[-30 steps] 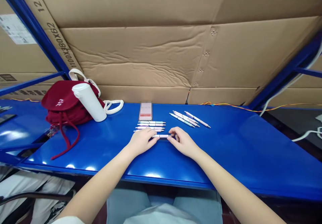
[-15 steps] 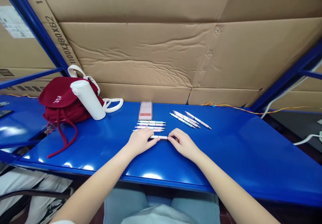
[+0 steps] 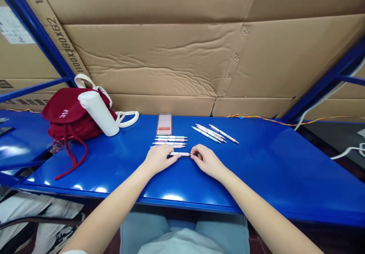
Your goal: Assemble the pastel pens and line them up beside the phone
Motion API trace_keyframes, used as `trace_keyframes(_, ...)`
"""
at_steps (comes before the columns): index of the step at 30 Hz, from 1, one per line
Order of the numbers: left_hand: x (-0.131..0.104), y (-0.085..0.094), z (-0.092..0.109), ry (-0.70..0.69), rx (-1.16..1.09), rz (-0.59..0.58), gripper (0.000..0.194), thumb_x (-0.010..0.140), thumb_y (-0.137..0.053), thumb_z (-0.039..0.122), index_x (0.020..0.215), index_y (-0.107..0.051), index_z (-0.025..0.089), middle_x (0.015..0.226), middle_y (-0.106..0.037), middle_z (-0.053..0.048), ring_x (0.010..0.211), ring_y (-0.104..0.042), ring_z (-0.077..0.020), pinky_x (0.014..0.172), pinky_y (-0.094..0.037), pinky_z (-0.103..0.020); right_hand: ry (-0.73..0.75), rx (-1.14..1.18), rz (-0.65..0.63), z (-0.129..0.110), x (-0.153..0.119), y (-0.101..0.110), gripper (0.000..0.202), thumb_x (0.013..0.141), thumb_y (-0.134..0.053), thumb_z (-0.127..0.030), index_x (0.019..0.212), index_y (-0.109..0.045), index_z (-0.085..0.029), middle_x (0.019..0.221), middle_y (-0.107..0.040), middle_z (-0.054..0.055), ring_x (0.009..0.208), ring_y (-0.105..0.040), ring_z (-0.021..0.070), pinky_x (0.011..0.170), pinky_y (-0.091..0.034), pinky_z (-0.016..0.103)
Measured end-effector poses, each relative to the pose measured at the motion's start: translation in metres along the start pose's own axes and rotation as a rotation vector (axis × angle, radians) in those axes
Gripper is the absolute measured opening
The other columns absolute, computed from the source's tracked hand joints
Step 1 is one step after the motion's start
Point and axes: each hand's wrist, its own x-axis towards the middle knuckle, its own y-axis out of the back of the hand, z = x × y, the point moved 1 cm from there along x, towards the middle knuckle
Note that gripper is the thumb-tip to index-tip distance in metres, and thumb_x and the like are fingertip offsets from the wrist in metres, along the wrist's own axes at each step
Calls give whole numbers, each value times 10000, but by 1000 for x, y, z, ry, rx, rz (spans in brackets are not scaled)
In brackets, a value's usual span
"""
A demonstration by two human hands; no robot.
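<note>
Slim pale-pink pen point(image 3: 183, 154), held crosswise, near a row of pens point(image 3: 171, 143)

Storeroom-like workspace, blue metal rack frame point(image 3: 38, 35), glossy blue worktop point(image 3: 273, 162), printed cardboard backing point(image 3: 171, 56), loose wires point(image 3: 265, 119).

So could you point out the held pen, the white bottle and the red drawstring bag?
Held pen point(image 3: 184, 154), head view: on the barrel.
White bottle point(image 3: 99, 114), head view: side of its body.
Red drawstring bag point(image 3: 70, 110), head view: front flap.

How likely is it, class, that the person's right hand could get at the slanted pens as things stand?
Probably yes: the slanted pens lie just beyond the right hand, with only blue tabletop showing between. It may first need to release the held pen.
</note>
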Motion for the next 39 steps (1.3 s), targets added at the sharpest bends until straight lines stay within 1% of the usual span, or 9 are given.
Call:
trace_keyframes(4, 1, -2, -3, 7, 8, 9, 415, 864, -420, 540, 756, -640, 204, 803, -677, -26, 697, -603, -167, 526, -392, -232, 19, 10, 36, 6, 1, -3, 71, 753, -517, -137, 781, -511, -201, 725, -522, -11, 600, -462, 121, 589, -386, 254)
trace_keyframes(9, 1, -1, -4, 7, 26, 24, 407, 859, -437, 531, 698, -614, 202, 747, -668, -19, 659, -593, -159, 521, -378, -223, -26, 141, 55, 11, 3, 0, 56, 760, -515, -197, 815, -517, -202, 718, -524, -22, 532, -433, 98, 536, -391, 237)
trace_keyframes(13, 2, -2, -7, 12, 64, 38, 416, 855, -433, 536, 688, -606, 196, 750, -674, -26, 665, -594, -160, 540, -388, -228, -63, 195, 45, 16, 6, 7, 194, 770, -496, -224, 944, -580, -202, 787, -568, 3, 568, -484, 104, 596, -441, 258)
trace_keyframes(16, 3, -4, -10, 11, 94, 70, 425, 858, -417, 540, 712, -614, 193, 796, -685, -36, 709, -603, -165, 568, -398, -230, -59, 168, 35, 20, 7, 10, 171, 770, -487, -228, 886, -608, -195, 824, -588, 27, 614, -514, 119, 639, -452, 274)
trace_keyframes(20, 5, -5, -11, 11, 97, 79, 438, 862, -409, 549, 714, -611, 191, 797, -685, -32, 728, -605, -167, 583, -402, -234, -39, 129, 40, 21, 8, 9, 109, 762, -462, -201, 806, -561, -204, 702, -547, -9, 573, -486, 118, 582, -419, 249)
trace_keyframes(25, 4, -4, -9, -30, 47, 63, 422, 871, -415, 525, 714, -627, 196, 761, -674, -27, 698, -598, -157, 564, -395, -234, -33, 53, 71, 22, 13, 7, 110, 789, -429, -194, 827, -530, -214, 617, -506, -34, 530, -473, 119, 544, -392, 234)
trace_keyframes(30, 3, -5, -11, -47, -50, 43, 388, 867, -439, 516, 746, -638, 205, 769, -668, -16, 705, -604, -153, 566, -409, -233, -41, -148, 139, 31, 16, 13, 180, 807, -421, -158, 906, -562, -211, 793, -630, 26, 693, -576, 167, 638, -426, 269)
trace_keyframes(34, 4, -4, -12, -37, -119, 13, 376, 876, -435, 506, 743, -622, 209, 765, -660, -3, 704, -603, -146, 565, -415, -229, -72, -279, 79, 33, 16, 13, 223, 832, -407, -142, 962, -566, -230, 930, -655, 42, 821, -606, 188, 682, -429, 272)
trace_keyframes(39, 5, -5, -13, -36, -131, 7, 365, 875, -442, 492, 735, -619, 206, 751, -655, -5, 694, -599, -142, 575, -413, -230, -104, -355, 25, 27, 15, 11, 250, 854, -399, -153, 1018, -568, -234, 968, -655, 55, 809, -616, 188, 647, -419, 259)
